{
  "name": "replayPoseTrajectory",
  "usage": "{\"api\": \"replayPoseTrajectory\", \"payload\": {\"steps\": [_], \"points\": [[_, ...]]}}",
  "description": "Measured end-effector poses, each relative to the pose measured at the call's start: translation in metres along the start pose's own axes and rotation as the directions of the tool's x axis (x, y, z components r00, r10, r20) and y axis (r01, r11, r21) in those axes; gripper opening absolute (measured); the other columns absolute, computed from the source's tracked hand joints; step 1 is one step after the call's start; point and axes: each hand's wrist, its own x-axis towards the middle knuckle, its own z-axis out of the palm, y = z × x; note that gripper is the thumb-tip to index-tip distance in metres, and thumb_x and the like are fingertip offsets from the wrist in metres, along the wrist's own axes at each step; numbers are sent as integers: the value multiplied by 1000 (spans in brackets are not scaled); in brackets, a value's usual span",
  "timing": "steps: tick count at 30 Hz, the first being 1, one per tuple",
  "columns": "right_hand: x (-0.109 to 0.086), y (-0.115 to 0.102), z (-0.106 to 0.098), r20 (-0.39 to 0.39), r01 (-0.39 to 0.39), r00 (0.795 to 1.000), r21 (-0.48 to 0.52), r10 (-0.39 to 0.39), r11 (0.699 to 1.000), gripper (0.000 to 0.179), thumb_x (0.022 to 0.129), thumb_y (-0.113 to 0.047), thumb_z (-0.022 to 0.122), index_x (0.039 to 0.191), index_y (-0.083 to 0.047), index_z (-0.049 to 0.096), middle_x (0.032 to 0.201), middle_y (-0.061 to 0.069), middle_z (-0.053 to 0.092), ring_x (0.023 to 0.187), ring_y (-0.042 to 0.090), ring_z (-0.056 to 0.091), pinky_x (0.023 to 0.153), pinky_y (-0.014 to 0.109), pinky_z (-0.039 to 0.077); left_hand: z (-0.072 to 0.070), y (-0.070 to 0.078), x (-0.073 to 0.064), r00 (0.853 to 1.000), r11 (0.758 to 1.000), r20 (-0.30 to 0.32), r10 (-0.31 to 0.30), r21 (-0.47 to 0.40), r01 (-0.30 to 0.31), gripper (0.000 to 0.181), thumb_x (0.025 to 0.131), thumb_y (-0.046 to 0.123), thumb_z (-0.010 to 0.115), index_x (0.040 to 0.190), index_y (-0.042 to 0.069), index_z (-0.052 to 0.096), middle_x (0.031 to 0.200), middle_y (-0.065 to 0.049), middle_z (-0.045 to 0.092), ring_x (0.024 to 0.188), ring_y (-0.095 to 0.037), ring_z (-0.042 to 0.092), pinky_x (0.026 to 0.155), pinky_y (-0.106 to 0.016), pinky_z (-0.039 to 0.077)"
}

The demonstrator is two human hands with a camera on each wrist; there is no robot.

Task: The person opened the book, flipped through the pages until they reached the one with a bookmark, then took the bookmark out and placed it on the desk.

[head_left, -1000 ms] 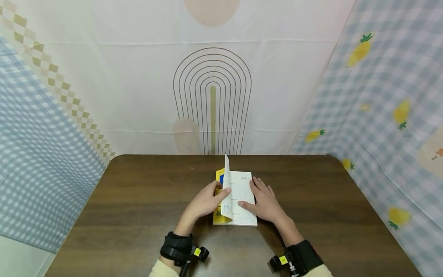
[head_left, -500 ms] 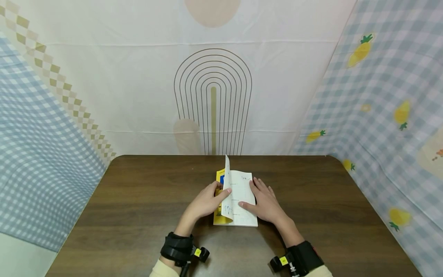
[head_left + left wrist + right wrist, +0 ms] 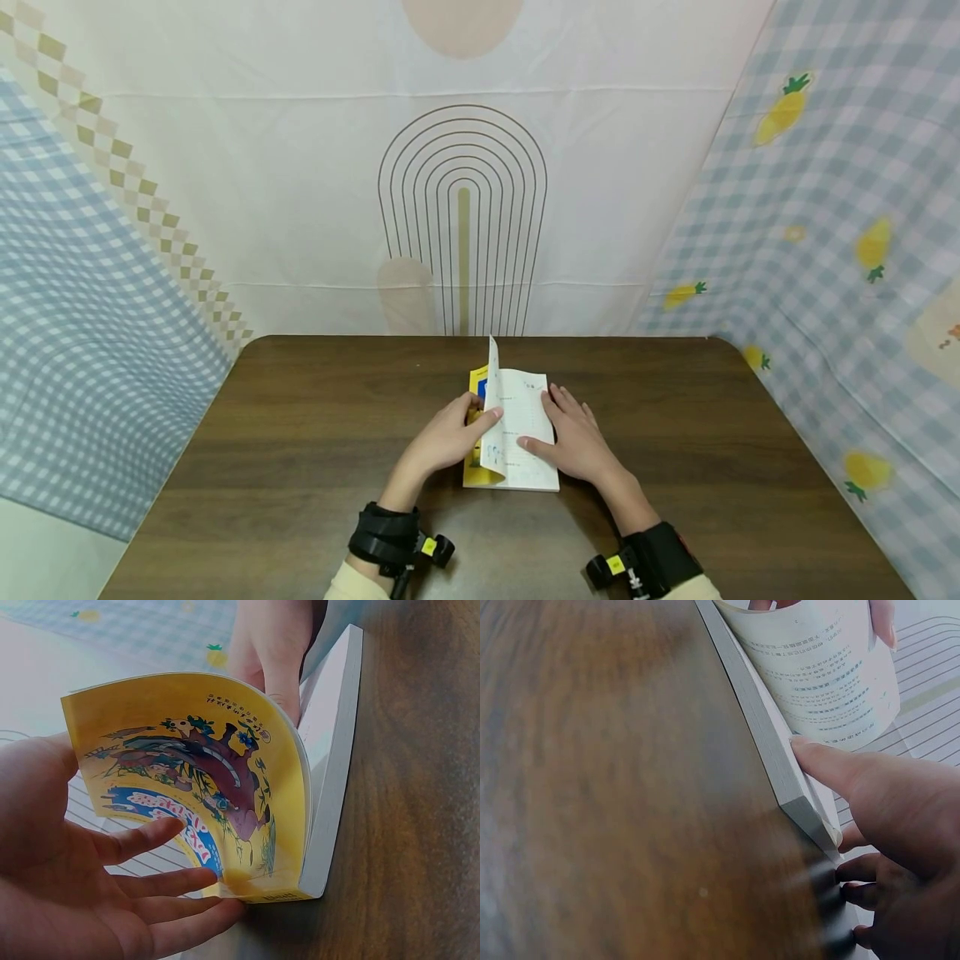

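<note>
Wood-grain surface (image 3: 300,467) supports the open book (image 3: 528,473) between your left hand (image 3: 447,432), which holds its raised cover (image 3: 180,761), and your right hand (image 3: 573,440), which rests on the page (image 3: 522,400). The book's long axis points away from you.

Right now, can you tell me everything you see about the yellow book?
The book looks like a thick paperback, lying open on the brown table. Its yellow cover bends upward and shows a purplish creature and a blue patch with pale lettering. Inside are white pages with printing too small to read. The left hand holds the raised cover; the right hand rests its thumb on the pages, its fingers by the edge.
</note>
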Motion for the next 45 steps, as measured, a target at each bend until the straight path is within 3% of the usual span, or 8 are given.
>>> {"api": "replayPoseTrajectory", "payload": {"steps": [25,38,45], "points": [[0,0,0,-8,2,1000,-3,-2,1000,98,96,-60,71,162,3,36,170,26,25,159,43,16,123,68,14,1,0,0,1000,1000,-5,-2,9,2,67,107,57,54,142,-1,54,134,-19,62,106,-29,61,94,-51,53],[-1,-2,1,-3,3,1000,2,-3,1000,97,96,-58,71,162,4,36,170,26,25,159,44,17,123,69,14,1,-2,0,1000,1000,-5,-6,-4,6,66,107,56,55,141,-1,54,129,-16,63,103,-27,61,89,-49,54],[0,-1,-1,0,3,1000,-3,-3,1000,96,97,-59,70,162,3,36,170,26,25,159,44,17,123,69,14,0,-1,1,1000,1000,-2,-9,3,9,68,107,57,55,143,-1,53,134,-18,62,106,-28,61,93,-52,54]]}}
